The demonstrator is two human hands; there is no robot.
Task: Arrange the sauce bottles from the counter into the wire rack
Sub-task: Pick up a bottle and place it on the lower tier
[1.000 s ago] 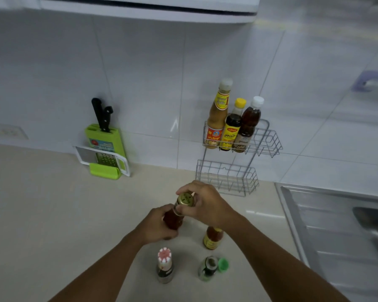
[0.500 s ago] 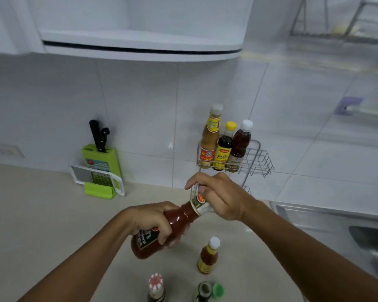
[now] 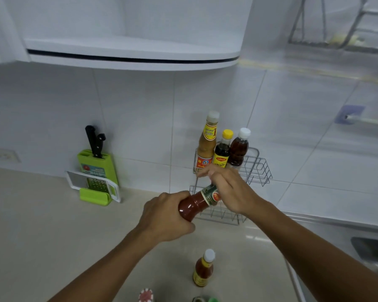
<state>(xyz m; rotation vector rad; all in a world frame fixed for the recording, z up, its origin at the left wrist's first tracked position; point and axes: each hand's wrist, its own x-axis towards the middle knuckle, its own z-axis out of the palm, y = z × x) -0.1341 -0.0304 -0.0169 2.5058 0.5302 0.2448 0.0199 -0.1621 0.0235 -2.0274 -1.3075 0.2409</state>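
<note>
I hold a red sauce bottle tilted in the air, neck towards the two-tier wire rack. My left hand grips its body and my right hand wraps its neck and cap. Three bottles stand in the rack's upper basket: a tall orange one, a dark one with a yellow cap and a brown one with a white cap. On the counter stand a small orange bottle, a red-and-white capped bottle and a green-capped one, both at the bottom edge.
A green knife block with black knives and a white grater leaning on it stands at the wall to the left. A steel sink lies to the right. A white shelf overhangs above.
Both hands lifted the red bottle off the counter, tilted it and carried it up and forward towards the rack. The view has tipped upward.
</note>
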